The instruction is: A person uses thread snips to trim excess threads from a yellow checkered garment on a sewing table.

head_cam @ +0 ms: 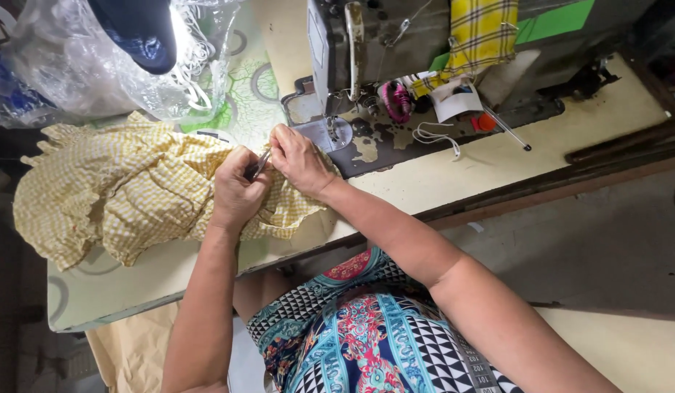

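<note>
Fabric, a yellow-and-white checked garment (133,193) with ruffled edges, lies bunched on the pale desk (498,156), filling the frame from about nine o'clock toward the centre. In the single head view both hands meet at the centre, just at seven o'clock from the sewing machine (381,36). The left hand (237,191) is closed around a small metal tool (259,164), thin and silvery, held between thumb and fingers with its tip pointing toward one o'clock; whether it is a pair of snips or tweezers cannot be told. The right hand (301,159) is curled, its fingertips pinching the edge of the checked cloth just beside the tool, close to the metal plate (324,135) under the machine's needle. The two hands touch or nearly touch.

At eleven o'clock a clear plastic bag (68,62) sits on the desk, holding tangled white cord. At one o'clock a yellow plaid cloth (484,33) hangs over the machine, and a white cord (436,136) lies on its worn base. At six o'clock the person's patterned dress (366,327) shows.
</note>
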